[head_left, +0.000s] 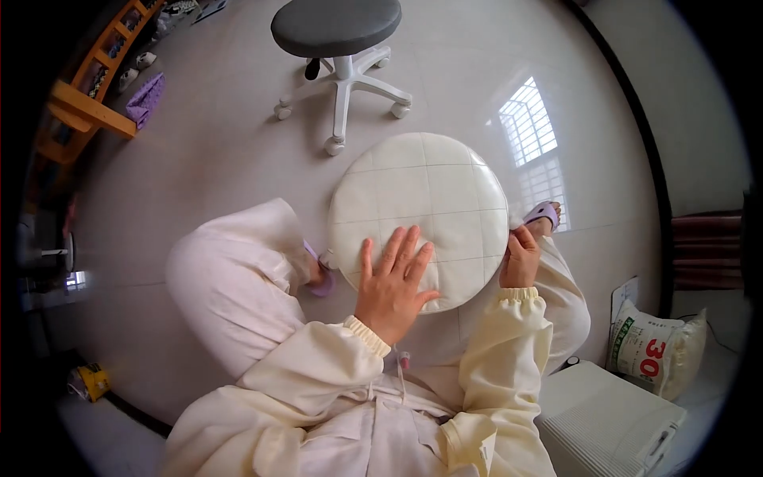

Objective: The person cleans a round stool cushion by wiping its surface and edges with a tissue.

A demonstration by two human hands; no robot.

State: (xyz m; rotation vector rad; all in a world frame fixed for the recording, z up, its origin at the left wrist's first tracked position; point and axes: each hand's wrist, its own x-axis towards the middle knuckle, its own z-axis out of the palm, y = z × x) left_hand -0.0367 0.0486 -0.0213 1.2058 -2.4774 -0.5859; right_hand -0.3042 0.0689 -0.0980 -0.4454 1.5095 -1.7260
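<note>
A round cream stool seat (421, 191) with a stitched grid of squares is in front of me, between my knees. My left hand (393, 290) lies flat on the near part of its top, fingers spread. At the seat's right edge, my right hand (520, 256) is closed, with thumb and fingertips pinched together against the rim. Whatever sits between those fingertips is too small to make out. A pale caster (327, 258) shows beside the seat's left side; the rest of the base is hidden under the seat.
A grey stool (337, 28) on a white wheeled base stands just beyond the cream seat. To the right are a white ridged box (604, 417) and a printed plastic sack (656, 350). A wooden rack (99, 111) and a purple basket (145, 101) stand at the far left.
</note>
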